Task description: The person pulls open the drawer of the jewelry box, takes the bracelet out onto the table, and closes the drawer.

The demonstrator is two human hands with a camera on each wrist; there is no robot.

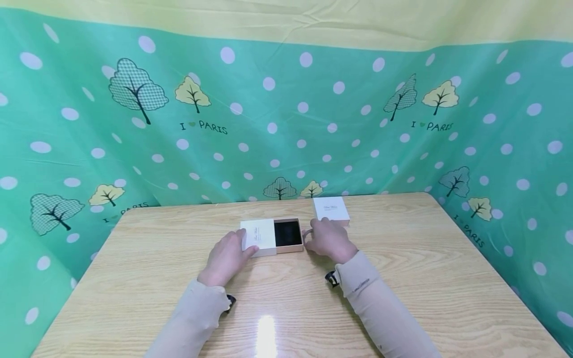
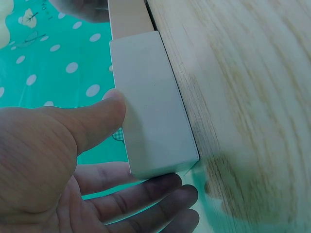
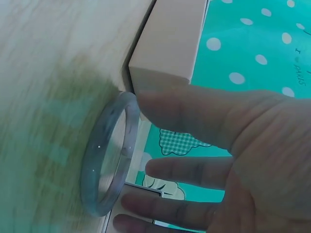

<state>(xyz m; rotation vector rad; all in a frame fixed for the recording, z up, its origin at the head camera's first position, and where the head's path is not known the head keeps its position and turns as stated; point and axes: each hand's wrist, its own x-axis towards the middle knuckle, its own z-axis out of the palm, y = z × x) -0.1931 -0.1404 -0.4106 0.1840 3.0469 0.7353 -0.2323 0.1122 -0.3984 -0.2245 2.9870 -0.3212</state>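
Observation:
A white box sleeve (image 1: 264, 236) with small lettering lies on the table, its pinkish drawer (image 1: 290, 248) slid partly out to the right. Black lining (image 1: 288, 232) shows inside the drawer. My left hand (image 1: 226, 257) grips the sleeve's left end, thumb on the near side and fingers round the end. Just right of the drawer, my right hand (image 1: 330, 239) holds a greyish translucent bangle (image 3: 95, 160) between thumb and fingers. The bangle stands tilted close over the tabletop, with the thumb tip at its upper rim by the drawer's corner.
A second white box (image 1: 332, 206) with lettering and pinkish sides sits behind my right hand, towards the back edge. The wooden table (image 1: 156, 278) meets a green dotted curtain (image 1: 250, 119) at the back and sides. A bright glare lies on the table's near part.

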